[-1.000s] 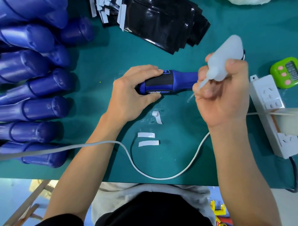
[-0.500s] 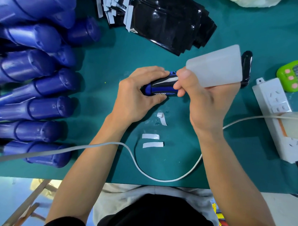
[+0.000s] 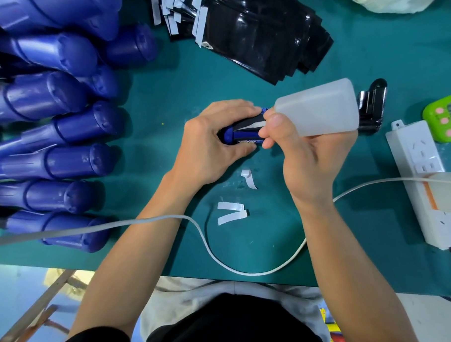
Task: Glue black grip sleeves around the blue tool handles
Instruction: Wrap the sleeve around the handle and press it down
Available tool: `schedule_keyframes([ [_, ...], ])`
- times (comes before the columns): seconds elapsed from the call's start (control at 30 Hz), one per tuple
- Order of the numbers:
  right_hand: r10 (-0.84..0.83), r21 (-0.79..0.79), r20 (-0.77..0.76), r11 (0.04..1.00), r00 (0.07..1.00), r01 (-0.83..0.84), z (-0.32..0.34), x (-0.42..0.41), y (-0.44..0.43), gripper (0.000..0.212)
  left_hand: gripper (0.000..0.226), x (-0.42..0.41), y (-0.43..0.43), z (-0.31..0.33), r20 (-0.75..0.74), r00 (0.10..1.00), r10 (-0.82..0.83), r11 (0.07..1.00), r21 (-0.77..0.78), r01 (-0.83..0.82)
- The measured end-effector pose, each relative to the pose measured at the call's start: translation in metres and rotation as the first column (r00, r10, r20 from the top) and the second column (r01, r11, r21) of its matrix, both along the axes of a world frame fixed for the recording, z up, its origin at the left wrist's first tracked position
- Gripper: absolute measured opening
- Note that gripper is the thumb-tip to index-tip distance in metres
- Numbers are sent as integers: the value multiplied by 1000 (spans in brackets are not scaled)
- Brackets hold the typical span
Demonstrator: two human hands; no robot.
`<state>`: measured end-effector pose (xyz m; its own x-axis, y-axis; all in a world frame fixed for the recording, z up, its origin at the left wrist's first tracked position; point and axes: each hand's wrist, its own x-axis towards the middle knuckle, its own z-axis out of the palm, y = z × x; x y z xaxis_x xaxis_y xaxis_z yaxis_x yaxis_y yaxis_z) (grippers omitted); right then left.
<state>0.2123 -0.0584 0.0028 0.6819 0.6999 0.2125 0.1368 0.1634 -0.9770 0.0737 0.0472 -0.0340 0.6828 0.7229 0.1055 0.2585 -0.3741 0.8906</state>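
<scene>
While the bottle (image 3: 320, 109) hides the handle (image 3: 234, 139), cable (image 3: 249, 272) loops nearby.

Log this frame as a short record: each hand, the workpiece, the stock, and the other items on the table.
left hand: grips handle
right hand: holds bottle, narrow end toward handle; tip hidden
sleeve: black, partly wrapped on handle
handle pile: blue, far left
sleeve stack: black, top centre
strips: white, three, loose below the hands
other: power strip, timer, cable
</scene>
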Motion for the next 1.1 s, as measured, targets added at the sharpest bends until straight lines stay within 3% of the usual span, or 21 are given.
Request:
schedule_keyframes([
  [1.1,22,-3,45,1000,999,-22,1,1,0,31,54,1,0,4,-1,1000,2,999,35,-2],
])
